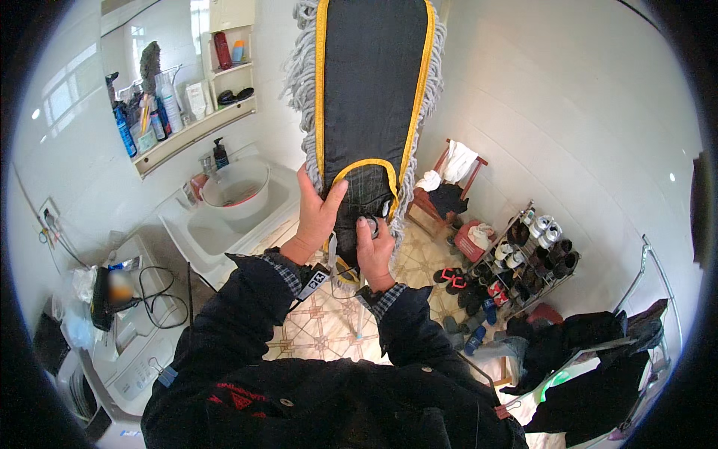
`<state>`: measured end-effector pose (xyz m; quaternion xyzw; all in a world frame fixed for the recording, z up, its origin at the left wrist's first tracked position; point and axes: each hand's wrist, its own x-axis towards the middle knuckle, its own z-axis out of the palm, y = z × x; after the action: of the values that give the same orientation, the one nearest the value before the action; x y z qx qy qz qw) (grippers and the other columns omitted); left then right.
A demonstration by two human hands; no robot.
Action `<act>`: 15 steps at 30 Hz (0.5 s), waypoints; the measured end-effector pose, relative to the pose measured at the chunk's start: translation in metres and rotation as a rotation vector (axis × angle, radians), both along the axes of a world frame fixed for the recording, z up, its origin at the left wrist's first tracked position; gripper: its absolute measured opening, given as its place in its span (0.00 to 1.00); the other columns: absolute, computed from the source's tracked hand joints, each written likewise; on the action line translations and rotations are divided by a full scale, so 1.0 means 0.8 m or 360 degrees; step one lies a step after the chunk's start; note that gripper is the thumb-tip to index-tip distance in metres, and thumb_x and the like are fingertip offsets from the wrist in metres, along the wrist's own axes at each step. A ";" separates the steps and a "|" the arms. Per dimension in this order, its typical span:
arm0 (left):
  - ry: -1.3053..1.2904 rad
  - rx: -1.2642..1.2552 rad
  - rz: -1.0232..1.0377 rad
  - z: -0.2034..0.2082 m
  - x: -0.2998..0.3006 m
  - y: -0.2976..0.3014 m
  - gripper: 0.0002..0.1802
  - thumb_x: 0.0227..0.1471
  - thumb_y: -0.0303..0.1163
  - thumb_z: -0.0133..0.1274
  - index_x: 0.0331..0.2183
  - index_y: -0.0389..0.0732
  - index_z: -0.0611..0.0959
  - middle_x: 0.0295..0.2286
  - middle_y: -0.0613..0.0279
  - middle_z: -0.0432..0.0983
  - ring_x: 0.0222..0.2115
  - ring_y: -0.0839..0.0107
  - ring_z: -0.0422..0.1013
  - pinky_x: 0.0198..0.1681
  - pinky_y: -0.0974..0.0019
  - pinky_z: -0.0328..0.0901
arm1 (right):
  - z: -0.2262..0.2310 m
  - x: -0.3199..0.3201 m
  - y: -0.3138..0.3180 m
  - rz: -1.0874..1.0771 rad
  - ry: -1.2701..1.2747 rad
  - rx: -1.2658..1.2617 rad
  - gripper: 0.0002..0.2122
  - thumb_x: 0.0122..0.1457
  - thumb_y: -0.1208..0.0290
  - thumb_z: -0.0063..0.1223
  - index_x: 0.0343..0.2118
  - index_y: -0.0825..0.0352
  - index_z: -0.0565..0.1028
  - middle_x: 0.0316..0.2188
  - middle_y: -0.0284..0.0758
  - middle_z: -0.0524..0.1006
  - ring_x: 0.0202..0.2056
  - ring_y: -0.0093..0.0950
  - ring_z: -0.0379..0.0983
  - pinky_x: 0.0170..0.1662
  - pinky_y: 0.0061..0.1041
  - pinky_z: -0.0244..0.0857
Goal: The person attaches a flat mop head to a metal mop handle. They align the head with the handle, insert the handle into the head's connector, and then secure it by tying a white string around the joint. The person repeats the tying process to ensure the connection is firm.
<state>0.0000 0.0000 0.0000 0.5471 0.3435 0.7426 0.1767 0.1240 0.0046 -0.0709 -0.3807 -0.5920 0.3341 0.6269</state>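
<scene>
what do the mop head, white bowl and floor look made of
Mop head: probably dark, matt fabric, bound in yellow edging; the grey fringe shows loose strands, like yarn. White bowl: likely smooth plastic, given its thin, pale wall. Floor: smooth tile or patterned vinyl; the repeating lines fit either.

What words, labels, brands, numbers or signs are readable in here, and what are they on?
Red lettering on the dark jacket: wording not copied here.
Black-and-white tag by the left cuff: a blocky pattern, no readable words.
Shelf bottles: labels too small to read.
White appliance panel: markings too small and blurred.
Black mop pad: no text visible.
</scene>
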 end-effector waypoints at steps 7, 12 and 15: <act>0.0158 -0.0050 0.0246 -0.012 0.029 0.035 0.26 0.59 0.33 0.50 0.50 0.28 0.59 0.41 0.39 0.70 0.43 0.53 0.70 0.46 0.57 0.63 | 0.003 0.029 0.016 -0.0136 -0.0083 0.0102 0.15 0.58 0.65 0.59 0.39 0.73 0.74 0.23 0.42 0.76 0.26 0.27 0.72 0.32 0.29 0.67; 0.0178 -0.0143 0.0076 -0.036 0.029 0.030 0.25 0.61 0.33 0.45 0.52 0.29 0.59 0.44 0.46 0.69 0.44 0.59 0.67 0.50 0.60 0.61 | -0.007 0.022 0.008 -0.0201 -0.0015 0.0020 0.15 0.58 0.66 0.58 0.41 0.73 0.73 0.27 0.46 0.78 0.29 0.34 0.76 0.34 0.31 0.68; 0.0190 -0.0127 -0.0004 -0.052 0.036 0.032 0.26 0.61 0.35 0.44 0.54 0.29 0.58 0.47 0.46 0.67 0.46 0.59 0.65 0.52 0.60 0.59 | -0.008 0.033 0.005 -0.0251 -0.0071 0.0127 0.15 0.59 0.67 0.56 0.43 0.72 0.72 0.28 0.47 0.78 0.30 0.37 0.76 0.36 0.32 0.69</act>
<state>0.0285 0.0254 -0.0416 0.5833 0.3821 0.6941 0.1786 0.1506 0.0086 -0.0775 -0.4081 -0.5869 0.2512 0.6527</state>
